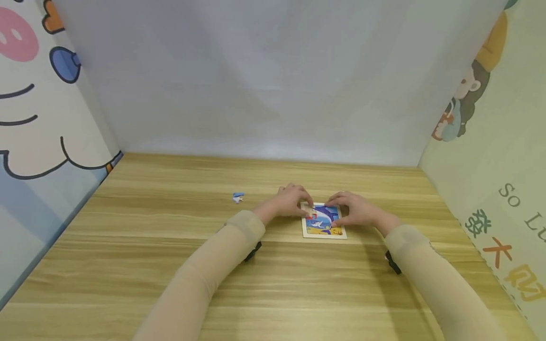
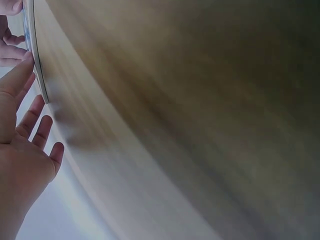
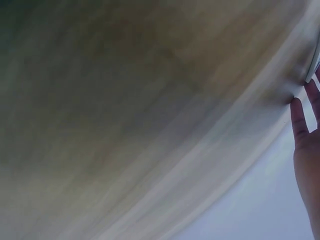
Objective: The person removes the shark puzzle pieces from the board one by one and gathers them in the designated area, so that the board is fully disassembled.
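Observation:
A small picture puzzle in a white frame lies on the table, with a dolphin-like shape on blue and yellow along its lower side. My left hand touches its upper left part with thumb and fingertips. In the left wrist view, the fingers of the left hand are spread and fairly straight beside the frame's edge. From the other side, my right hand rests its thumb on the picture and its fingertips near the top edge. Only part of the right hand shows in the right wrist view. The hands cover some of the puzzle.
Small blue and white loose pieces lie on the wooden table, left of the puzzle. A pale backdrop stands behind the table. Printed panels rise at the left and right.

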The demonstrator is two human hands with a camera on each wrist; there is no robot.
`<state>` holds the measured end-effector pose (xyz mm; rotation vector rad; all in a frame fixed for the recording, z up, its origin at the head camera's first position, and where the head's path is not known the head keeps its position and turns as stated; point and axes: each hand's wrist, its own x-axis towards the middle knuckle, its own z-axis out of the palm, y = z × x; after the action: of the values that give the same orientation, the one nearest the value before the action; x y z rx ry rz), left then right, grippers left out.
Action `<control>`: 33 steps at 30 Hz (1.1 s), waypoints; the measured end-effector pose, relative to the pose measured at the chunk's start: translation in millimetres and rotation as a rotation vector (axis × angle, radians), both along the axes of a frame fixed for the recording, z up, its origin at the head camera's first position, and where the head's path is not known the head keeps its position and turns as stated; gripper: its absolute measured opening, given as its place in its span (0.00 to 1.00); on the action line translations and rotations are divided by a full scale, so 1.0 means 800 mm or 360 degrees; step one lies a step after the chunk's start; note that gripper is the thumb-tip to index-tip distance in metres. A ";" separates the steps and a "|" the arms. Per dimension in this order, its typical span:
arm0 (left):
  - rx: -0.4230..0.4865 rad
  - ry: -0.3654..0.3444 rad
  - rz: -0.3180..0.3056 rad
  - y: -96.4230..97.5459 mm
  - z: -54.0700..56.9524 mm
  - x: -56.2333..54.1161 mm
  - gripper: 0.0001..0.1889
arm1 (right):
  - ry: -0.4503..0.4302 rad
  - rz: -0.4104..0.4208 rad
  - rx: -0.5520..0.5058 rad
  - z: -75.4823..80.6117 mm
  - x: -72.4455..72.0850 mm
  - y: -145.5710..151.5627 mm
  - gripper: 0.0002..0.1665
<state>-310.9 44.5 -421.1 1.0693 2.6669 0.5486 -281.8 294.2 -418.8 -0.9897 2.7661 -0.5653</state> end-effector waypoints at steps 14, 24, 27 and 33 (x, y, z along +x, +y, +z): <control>0.0035 -0.0094 -0.0028 0.006 -0.001 0.003 0.17 | 0.0048 -0.0032 0.0003 -0.006 0.006 0.004 0.39; 0.0083 -0.0104 -0.0015 0.009 -0.003 -0.001 0.16 | 0.0023 -0.0031 -0.0009 -0.008 0.006 0.004 0.39; 0.0117 -0.0100 -0.0001 0.012 -0.003 -0.004 0.14 | 0.0026 -0.0028 -0.0005 -0.008 0.005 0.004 0.39; 0.0210 -0.0150 0.0076 0.016 -0.001 -0.007 0.07 | 0.0025 -0.0010 -0.0002 -0.002 0.004 0.001 0.39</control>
<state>-316.4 57.2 -421.9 0.9891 2.6110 0.7738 -278.3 294.9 -420.6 -0.9901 2.7839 -0.5625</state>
